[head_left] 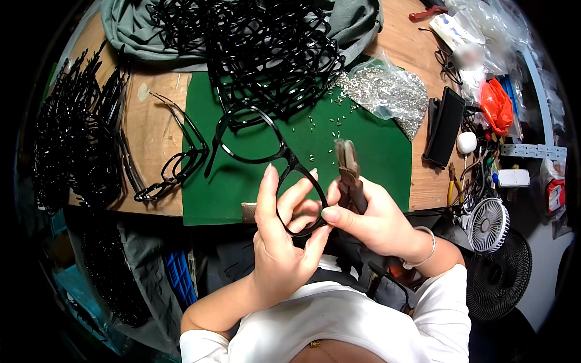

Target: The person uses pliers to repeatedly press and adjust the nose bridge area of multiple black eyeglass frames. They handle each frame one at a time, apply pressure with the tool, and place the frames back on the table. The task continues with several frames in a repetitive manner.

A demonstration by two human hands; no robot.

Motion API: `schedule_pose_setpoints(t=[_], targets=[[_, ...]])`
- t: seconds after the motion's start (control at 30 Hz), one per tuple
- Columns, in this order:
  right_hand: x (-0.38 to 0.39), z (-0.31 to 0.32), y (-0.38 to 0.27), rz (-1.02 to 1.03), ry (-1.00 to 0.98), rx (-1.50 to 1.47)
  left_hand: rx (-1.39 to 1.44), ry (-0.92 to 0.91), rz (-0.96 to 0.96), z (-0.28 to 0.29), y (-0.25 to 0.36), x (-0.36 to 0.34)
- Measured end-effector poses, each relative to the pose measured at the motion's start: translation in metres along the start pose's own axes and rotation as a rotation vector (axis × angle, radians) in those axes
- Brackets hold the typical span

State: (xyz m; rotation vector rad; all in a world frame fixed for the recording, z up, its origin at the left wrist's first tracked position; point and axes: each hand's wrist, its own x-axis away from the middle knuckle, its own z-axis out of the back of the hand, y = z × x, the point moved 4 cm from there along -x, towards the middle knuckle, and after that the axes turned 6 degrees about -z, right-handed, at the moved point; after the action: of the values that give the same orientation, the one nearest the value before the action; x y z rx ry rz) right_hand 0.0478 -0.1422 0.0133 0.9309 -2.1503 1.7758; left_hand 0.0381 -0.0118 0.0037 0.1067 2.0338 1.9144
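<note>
From the head camera's view, looking straight down on the work: the left grip (281, 257), a bare hand, has a black glasses frame (293, 162) by its lower rim, fingers behind and through the opening, thumb pressed close underneath. That frame is tilted, held up over the near edge of a green mat (375, 181), its far rim reaching toward the big pile. And here's the right grip (384, 221), closed round a pair of worn pliers (348, 172), nose pointing up and away; whether the jaws are parted, I can't tell from here. The right thumb lies right at the rim too, so both hands meet at that corner. A pale bracelet (433, 248) circles the right wrist.

Beyond, a tangled pile of black frames (272, 66) spills from a grey cloth (130, 36) onto the mat. Next to it, a clear bag (387, 100) lies among masses of tiny silvery bits, with loose pieces (312, 124) scattered over the green. Off to the left, on the wooden bench (387, 36), more black glasses (181, 166) rest just beside the mat, and past them a heap of thin black pieces (78, 133). Over on the right, a dark phone-like slab (445, 127) leans on its stand, with a white fan (488, 225) nearer the person.
</note>
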Motion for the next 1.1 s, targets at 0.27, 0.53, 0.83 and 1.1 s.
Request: schedule_pose_setpoints(t=[0.27, 0.53, 0.83, 1.1], targets=[[-0.004, -0.010, -0.017, -0.116, -0.189, 0.080, 0.300, 0.007, 0.175, 0.010, 0.021, -0.013], [0.000, -0.015, -0.018, 0.065, -0.099, 0.175, 0.301, -0.004, 0.203, 0.014, 0.022, -0.011], [0.007, -0.003, -0.027, 0.019, -0.166, 0.259, 0.325, -0.023, 0.219, 0.032, 0.033, -0.008], [0.016, -0.015, -0.033, -0.116, -0.505, 0.681, 0.388, -0.058, 0.305, 0.033, 0.037, -0.009]])
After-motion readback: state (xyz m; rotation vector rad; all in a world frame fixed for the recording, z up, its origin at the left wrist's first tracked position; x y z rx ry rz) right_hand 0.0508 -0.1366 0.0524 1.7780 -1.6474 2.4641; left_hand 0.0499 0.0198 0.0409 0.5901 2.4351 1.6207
